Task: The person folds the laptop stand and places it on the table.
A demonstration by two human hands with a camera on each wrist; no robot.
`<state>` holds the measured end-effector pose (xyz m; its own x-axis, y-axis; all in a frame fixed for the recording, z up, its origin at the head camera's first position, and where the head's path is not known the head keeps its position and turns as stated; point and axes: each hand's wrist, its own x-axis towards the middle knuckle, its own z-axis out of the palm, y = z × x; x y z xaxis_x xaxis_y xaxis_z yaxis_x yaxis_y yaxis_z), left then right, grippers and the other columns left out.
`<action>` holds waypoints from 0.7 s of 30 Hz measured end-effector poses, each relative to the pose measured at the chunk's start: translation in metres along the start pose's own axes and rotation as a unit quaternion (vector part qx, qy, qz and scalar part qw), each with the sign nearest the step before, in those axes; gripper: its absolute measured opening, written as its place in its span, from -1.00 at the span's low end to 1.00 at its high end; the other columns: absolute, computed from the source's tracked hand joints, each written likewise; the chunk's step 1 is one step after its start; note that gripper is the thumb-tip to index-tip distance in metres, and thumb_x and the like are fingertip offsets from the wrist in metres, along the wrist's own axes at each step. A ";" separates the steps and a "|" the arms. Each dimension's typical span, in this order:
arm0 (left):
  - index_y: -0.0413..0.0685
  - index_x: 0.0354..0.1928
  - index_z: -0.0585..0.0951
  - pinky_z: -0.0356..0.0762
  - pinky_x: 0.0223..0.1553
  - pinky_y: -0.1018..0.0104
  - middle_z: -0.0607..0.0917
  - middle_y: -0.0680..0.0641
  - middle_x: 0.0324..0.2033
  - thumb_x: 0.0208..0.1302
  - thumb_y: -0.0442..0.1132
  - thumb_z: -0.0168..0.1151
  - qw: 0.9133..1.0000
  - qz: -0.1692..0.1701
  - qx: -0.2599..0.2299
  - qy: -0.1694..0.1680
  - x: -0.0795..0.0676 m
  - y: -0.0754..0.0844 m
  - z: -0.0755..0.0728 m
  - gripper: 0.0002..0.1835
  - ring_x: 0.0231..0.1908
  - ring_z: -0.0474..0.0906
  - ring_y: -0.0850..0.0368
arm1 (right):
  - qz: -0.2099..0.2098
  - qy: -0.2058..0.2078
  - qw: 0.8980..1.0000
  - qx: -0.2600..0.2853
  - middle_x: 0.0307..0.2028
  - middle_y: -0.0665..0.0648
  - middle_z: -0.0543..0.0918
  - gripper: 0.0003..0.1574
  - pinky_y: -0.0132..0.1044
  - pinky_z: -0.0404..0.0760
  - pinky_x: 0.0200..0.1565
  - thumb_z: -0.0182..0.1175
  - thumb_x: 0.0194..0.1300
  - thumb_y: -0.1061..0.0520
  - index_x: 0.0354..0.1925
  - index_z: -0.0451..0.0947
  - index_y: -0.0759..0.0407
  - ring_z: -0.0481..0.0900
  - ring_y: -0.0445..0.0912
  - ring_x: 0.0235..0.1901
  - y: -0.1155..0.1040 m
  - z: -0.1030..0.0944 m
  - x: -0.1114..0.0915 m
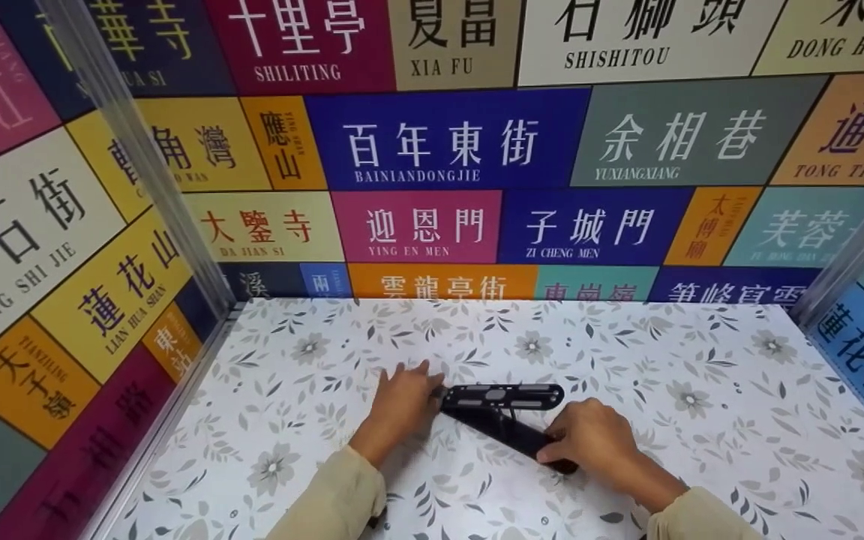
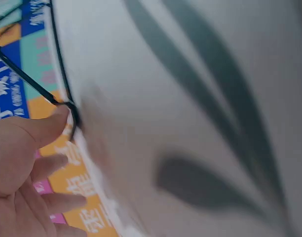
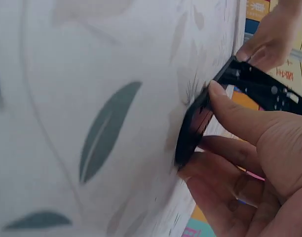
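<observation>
A black flat metal bracket (image 1: pixel 503 397) with holes lies on the floral tablecloth; a second black arm runs from it down to the right. My left hand (image 1: pixel 417 386) rests at the bracket's left end. In the left wrist view its thumb (image 2: pixel 52 123) touches the thin black edge (image 2: pixel 67 101) while the other fingers lie fairly straight. My right hand (image 1: pixel 558 452) pinches the lower right end of the black arm. In the right wrist view the thumb (image 3: pixel 225 101) sits on top of the bracket (image 3: pixel 195 123) and the fingers lie beneath it.
The table (image 1: pixel 702 390) wears a white cloth with grey flowers and leaves. Walls of coloured sign panels (image 1: pixel 432 142) close it in at the back, left and right, with metal posts (image 1: pixel 139 157) in the corners.
</observation>
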<state>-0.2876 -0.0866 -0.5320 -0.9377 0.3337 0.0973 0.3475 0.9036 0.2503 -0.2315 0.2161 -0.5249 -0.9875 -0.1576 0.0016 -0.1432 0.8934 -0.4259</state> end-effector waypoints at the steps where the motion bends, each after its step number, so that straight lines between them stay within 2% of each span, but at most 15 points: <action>1: 0.10 0.18 0.71 0.50 0.22 -0.29 0.71 -0.10 0.18 0.35 -0.15 0.33 1.000 -0.002 -0.019 0.021 -0.002 0.004 -0.002 -0.63 0.17 0.62 -0.27 | 0.004 -0.013 1.000 0.018 -0.44 -0.18 0.80 -0.57 -0.20 0.62 -0.41 0.69 -0.32 -0.23 -0.39 0.84 -0.18 0.67 -0.22 -0.38 0.003 -0.002 0.001; 3: -0.04 0.10 0.74 0.64 0.08 -0.11 0.79 -0.12 0.01 0.37 -0.14 0.32 0.995 -0.006 -0.084 0.050 -0.005 0.011 -0.005 -0.68 0.04 0.71 -0.15 | 0.000 -0.043 0.998 0.053 -0.36 -0.15 0.82 -0.54 -0.19 0.68 -0.32 0.67 -0.25 -0.24 -0.31 0.84 -0.16 0.72 -0.20 -0.28 0.010 -0.004 0.004; 4: -0.09 0.08 0.74 0.67 0.05 -0.05 0.80 -0.12 -0.04 0.38 -0.12 0.32 0.990 -0.008 -0.130 0.057 -0.007 0.014 -0.007 -0.68 0.00 0.73 -0.10 | -0.007 -0.057 0.996 0.071 -0.33 -0.12 0.83 -0.52 -0.18 0.70 -0.28 0.66 -0.21 -0.25 -0.27 0.85 -0.13 0.74 -0.17 -0.24 0.014 -0.005 0.006; 7: -0.15 0.12 0.72 0.62 0.15 0.01 0.78 -0.14 0.03 0.42 0.00 0.29 0.966 -0.017 -0.251 0.049 -0.012 0.021 -0.010 -0.58 0.10 0.69 -0.06 | -0.023 -0.092 0.986 0.139 -0.22 -0.03 0.84 -0.45 -0.17 0.73 -0.14 0.59 -0.05 -0.26 -0.14 0.83 -0.02 0.76 -0.11 -0.15 0.024 -0.007 0.010; 9: -0.14 0.19 0.68 0.57 0.23 0.00 0.75 -0.15 0.10 0.41 0.09 0.27 0.952 -0.022 -0.302 0.033 -0.015 0.025 -0.012 -0.49 0.18 0.65 -0.07 | -0.027 -0.111 0.976 0.184 -0.15 0.03 0.83 -0.42 -0.19 0.73 -0.13 0.55 0.04 -0.25 -0.05 0.80 0.04 0.76 -0.10 -0.12 0.029 -0.007 0.013; 10: -0.11 0.23 0.66 0.55 0.26 0.00 0.72 -0.14 0.15 0.40 0.13 0.27 0.948 -0.027 -0.317 0.025 -0.016 0.028 -0.012 -0.45 0.22 0.61 -0.07 | -0.025 -0.119 0.971 0.204 -0.12 0.05 0.83 -0.40 -0.21 0.73 -0.14 0.53 0.08 -0.24 -0.01 0.79 0.06 0.75 -0.10 -0.12 0.031 -0.006 0.014; 12: -0.06 0.30 0.61 0.49 0.33 -0.02 0.67 -0.13 0.24 0.38 0.20 0.26 0.944 -0.032 -0.328 0.013 -0.017 0.033 -0.012 -0.38 0.29 0.55 -0.09 | -0.018 -0.135 0.962 0.235 -0.06 0.08 0.81 -0.39 -0.27 0.71 -0.18 0.51 0.13 -0.22 0.05 0.76 0.09 0.74 -0.12 -0.11 0.035 -0.005 0.017; 14: -0.02 0.35 0.56 0.43 0.38 -0.02 0.61 -0.13 0.30 0.36 0.24 0.25 0.942 -0.036 -0.334 0.000 -0.018 0.038 -0.010 -0.32 0.35 0.50 -0.09 | -0.012 -0.148 0.955 0.256 -0.01 0.10 0.80 -0.38 -0.32 0.70 -0.18 0.49 0.17 -0.20 0.10 0.73 0.10 0.72 -0.14 -0.08 0.037 -0.004 0.019; 16: 0.00 0.39 0.52 0.38 0.42 -0.02 0.55 -0.17 0.36 0.35 0.26 0.26 0.941 -0.033 -0.337 -0.008 -0.018 0.042 -0.007 -0.29 0.39 0.44 -0.11 | -0.011 -0.156 0.952 0.262 0.02 0.11 0.79 -0.38 -0.37 0.67 -0.13 0.48 0.19 -0.19 0.11 0.73 0.10 0.71 -0.12 -0.03 0.038 -0.002 0.021; 18: -0.01 0.41 0.50 0.33 0.45 -0.03 0.49 -0.23 0.39 0.33 0.25 0.29 0.942 -0.023 -0.336 -0.012 -0.018 0.045 -0.004 -0.26 0.42 0.40 -0.14 | -0.019 -0.161 0.953 0.258 0.04 0.09 0.78 -0.40 -0.41 0.62 -0.05 0.48 0.19 -0.19 0.11 0.73 0.07 0.69 -0.10 0.05 0.040 -0.001 0.024; 21: -0.02 0.40 0.51 0.36 0.43 -0.05 0.46 -0.30 0.40 0.30 0.21 0.33 0.950 0.000 -0.314 -0.004 -0.017 0.046 0.004 -0.27 0.41 0.41 -0.18 | -0.043 -0.165 0.953 0.250 0.02 0.06 0.79 -0.42 -0.46 0.57 0.01 0.50 0.17 -0.16 0.10 0.74 0.05 0.70 -0.06 0.08 0.043 0.002 0.027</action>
<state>-0.2559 -0.0497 -0.5261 -0.9370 0.3373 0.0908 0.2792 0.5670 0.7749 -0.2638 0.2497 -0.5448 -0.8871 -0.4185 -0.1947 -0.0914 0.5727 -0.8147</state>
